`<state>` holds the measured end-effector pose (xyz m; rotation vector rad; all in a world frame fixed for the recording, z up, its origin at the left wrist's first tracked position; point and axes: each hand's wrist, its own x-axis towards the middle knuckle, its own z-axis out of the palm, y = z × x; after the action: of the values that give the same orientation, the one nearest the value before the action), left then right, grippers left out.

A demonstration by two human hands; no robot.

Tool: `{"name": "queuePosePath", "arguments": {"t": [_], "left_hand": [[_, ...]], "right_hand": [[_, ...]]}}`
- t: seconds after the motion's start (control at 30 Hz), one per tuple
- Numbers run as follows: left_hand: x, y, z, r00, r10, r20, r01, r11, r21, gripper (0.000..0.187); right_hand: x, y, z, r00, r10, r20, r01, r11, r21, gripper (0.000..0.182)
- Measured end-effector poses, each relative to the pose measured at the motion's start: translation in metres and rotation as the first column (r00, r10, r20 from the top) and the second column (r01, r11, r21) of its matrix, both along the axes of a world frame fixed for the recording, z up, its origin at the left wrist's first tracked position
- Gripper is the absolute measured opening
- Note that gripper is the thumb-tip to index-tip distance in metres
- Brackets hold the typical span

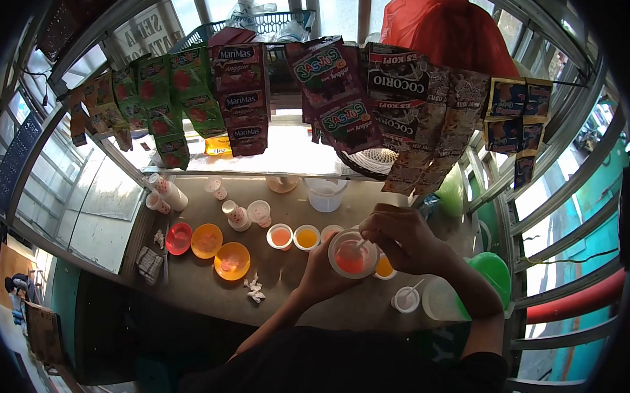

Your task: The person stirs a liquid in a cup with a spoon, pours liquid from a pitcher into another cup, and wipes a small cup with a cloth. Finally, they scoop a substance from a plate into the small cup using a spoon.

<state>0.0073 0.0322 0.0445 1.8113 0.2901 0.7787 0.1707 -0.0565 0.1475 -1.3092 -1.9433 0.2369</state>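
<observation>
A cup [352,273] of pink drink is held up over the counter [205,286], with a spoon [358,245] in it.
The left hand [320,270] curls its fingers round the cup's side; the right hand [395,235] pinches the spoon's handle above the rim. Filled cups [306,249] stand just beyond, orange bowls [220,265] and a red bowl [178,249] lie leftward, and sachets [242,102] hang above.
</observation>
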Motion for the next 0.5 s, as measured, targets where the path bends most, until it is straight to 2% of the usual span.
{"name": "queuePosePath", "arguments": {"t": [0.07, 0.17, 0.23, 0.4, 0.47, 0.5], "left_hand": [[0.001, 0.001, 0.001, 1.000, -0.006, -0.017, 0.005, 1.000, -0.012, 0.059], [0.006, 0.004, 0.000, 0.999, -0.002, -0.033, 0.001, 1.000, -0.022, 0.059], [0.010, 0.007, -0.003, 0.999, -0.001, -0.042, 0.000, 1.000, -0.030, 0.060], [0.017, 0.012, -0.009, 1.000, -0.008, -0.024, 0.009, 0.999, 0.044, 0.059], [0.017, 0.013, -0.009, 0.999, -0.013, -0.048, 0.014, 1.000, 0.027, 0.059], [0.017, 0.013, -0.009, 0.998, -0.014, -0.061, 0.015, 1.000, 0.016, 0.060]], "right_hand": [[0.002, 0.000, -0.001, 0.999, -0.009, 0.047, 0.009, 1.000, 0.000, 0.012], [0.003, 0.001, -0.006, 0.997, 0.041, -0.067, -0.046, 0.995, -0.086, 0.012], [0.006, 0.003, -0.007, 0.998, -0.052, 0.046, 0.050, 0.998, 0.045, 0.011], [0.008, 0.004, -0.010, 0.999, -0.016, -0.044, 0.014, 0.999, -0.050, 0.010], [0.008, 0.007, -0.012, 0.998, -0.058, 0.026, 0.055, 0.993, 0.109, 0.007], [0.009, 0.007, -0.013, 0.997, -0.061, 0.050, 0.056, 0.994, 0.095, 0.007]]}}
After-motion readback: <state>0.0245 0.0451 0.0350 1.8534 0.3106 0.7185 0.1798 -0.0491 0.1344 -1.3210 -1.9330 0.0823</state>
